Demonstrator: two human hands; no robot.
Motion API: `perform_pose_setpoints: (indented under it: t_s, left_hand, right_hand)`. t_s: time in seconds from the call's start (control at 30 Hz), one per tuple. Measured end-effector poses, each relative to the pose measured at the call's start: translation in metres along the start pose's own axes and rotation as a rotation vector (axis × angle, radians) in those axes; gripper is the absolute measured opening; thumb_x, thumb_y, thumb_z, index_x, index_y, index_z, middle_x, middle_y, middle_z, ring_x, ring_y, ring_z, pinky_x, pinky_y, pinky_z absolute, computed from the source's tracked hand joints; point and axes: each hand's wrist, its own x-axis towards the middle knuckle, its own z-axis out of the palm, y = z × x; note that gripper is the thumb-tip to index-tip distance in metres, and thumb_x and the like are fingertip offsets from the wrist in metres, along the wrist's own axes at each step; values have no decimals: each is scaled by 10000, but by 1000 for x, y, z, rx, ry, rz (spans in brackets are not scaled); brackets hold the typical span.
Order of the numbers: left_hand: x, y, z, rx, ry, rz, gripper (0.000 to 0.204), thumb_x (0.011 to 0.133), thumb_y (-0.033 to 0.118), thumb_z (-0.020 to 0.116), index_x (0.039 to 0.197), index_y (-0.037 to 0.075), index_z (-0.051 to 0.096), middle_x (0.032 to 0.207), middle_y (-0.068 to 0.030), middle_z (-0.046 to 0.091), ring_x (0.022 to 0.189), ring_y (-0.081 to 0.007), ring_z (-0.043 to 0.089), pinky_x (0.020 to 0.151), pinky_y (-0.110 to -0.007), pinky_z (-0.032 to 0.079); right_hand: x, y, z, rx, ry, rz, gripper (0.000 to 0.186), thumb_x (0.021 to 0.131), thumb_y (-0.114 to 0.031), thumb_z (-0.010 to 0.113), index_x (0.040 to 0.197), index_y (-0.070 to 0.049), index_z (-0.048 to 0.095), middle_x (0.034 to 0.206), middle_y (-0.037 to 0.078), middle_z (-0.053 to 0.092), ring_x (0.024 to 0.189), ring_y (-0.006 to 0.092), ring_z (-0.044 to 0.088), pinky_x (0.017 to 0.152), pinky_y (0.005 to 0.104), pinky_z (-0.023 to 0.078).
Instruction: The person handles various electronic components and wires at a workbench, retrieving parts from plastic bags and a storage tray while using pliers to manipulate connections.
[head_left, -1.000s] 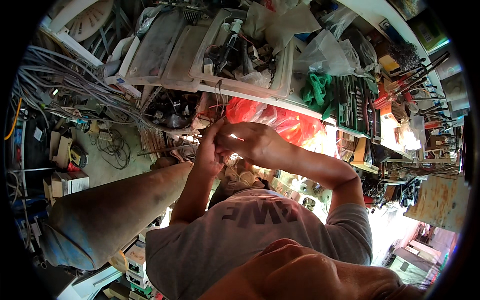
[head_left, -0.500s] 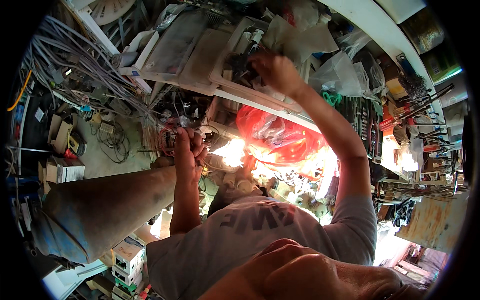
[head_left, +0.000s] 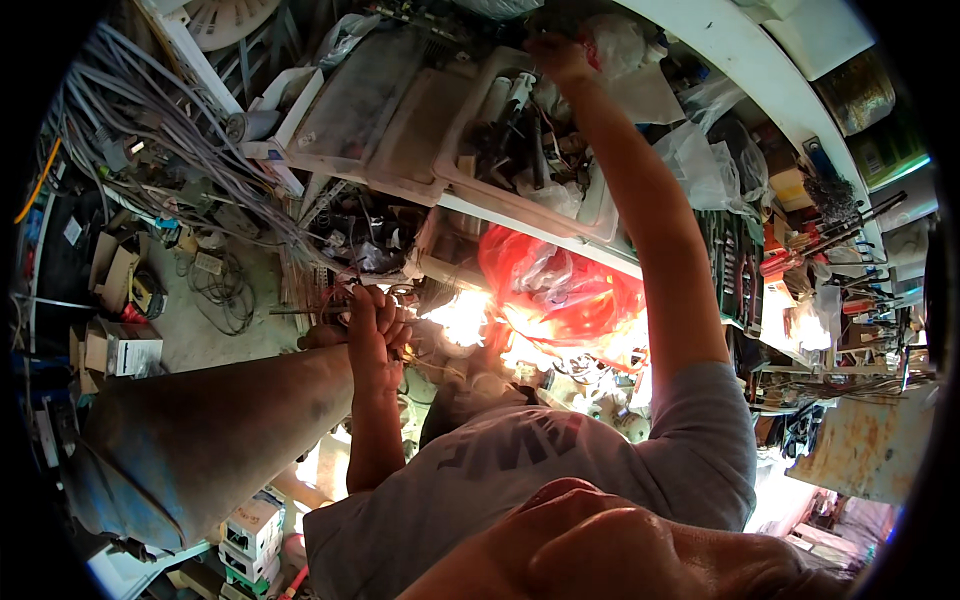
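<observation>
The left hand (head_left: 378, 326) has its fingers curled in, maybe pinching thin red wire (head_left: 336, 293) by their tips. The right hand (head_left: 562, 60) reaches into shadow; I can't tell its fingers' shape. Just right of them sits a clear plastic bag (head_left: 617, 45).

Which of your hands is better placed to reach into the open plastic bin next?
Probably the right hand: it is near the far end of the bin, its forearm running along the bin's right side. The left hand is well away from it, curled and closer to the body.
</observation>
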Motion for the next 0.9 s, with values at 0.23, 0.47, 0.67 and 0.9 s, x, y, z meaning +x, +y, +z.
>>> perform_pose_setpoints:
  t_s: [0.23, 0.47, 0.67, 0.9]
  left_hand:
    - [8, -4, 6, -13, -74, -45, 371, 944, 481, 508, 784, 154, 435, 581, 75, 277, 473, -39, 196, 418, -218, 180]
    - [16, -12, 25, 26, -168, -60, 373, 926, 494, 532, 790, 162, 429, 608, 69, 324, 472, -35, 221, 403, -201, 203]
    - [20, -21, 50, 85, -237, -9, 400, 879, 539, 574, 820, 164, 449, 626, 74, 345, 478, -18, 231, 409, -180, 214]
    - [9, -32, 74, 299, -208, -32, 382, 914, 519, 543, 844, 145, 512, 653, 80, 406, 511, -3, 301, 407, -178, 211]
  right_hand:
    - [-19, -40, -72, 523, -1, 324, 224, 900, -236, 636, 1055, -76, 663, 957, 5, 662, 861, 88, 616, 761, 212, 512]
    - [-84, -117, -92, 531, -91, 364, 270, 936, -237, 590, 1127, -53, 638, 971, 12, 653, 875, 71, 610, 811, 199, 502]
    - [-177, -184, -73, 510, -340, 215, 187, 945, -129, 560, 1065, -17, 649, 919, 73, 677, 795, 84, 634, 721, 236, 537]
    - [-297, -235, -16, 153, -414, -174, 95, 822, -119, 667, 896, -65, 691, 805, 94, 681, 716, 265, 668, 636, 353, 531]
